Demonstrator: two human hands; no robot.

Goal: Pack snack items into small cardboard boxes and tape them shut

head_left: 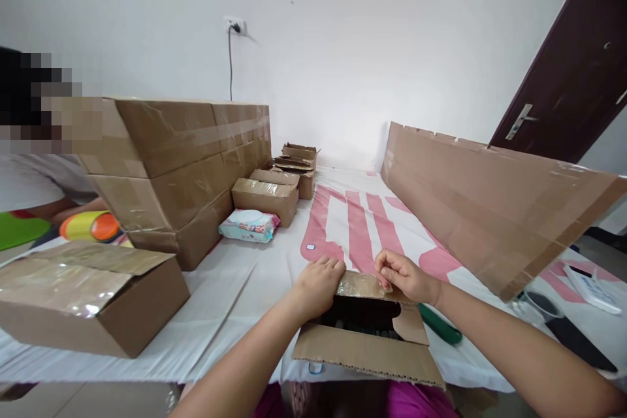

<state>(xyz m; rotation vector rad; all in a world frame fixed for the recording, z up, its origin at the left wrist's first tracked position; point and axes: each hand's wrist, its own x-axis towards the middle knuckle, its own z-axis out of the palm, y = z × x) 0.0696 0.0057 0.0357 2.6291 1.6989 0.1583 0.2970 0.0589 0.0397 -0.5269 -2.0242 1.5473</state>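
Note:
An open cardboard box (360, 346) sits at the table's front edge, its near flap folded out toward me and dark, unclear contents inside. My left hand (319, 284) grips the far left corner of this box, fingers curled over the flap. At the flap's right end, my right hand (404, 276) is closed in a pinch on the clear tape (360, 282) that covers the flap. Just right of the box lies a long green object (441, 324), partly hidden by my right forearm.
Stacked taped boxes (186, 170) form a wall on the left; a person sits behind it. A closed box (93, 294) stands front left. A wipes pack (249, 225) and smaller boxes (267, 192) lie beyond. A cardboard panel (490, 202) stands right, near a phone-like white item (592, 287).

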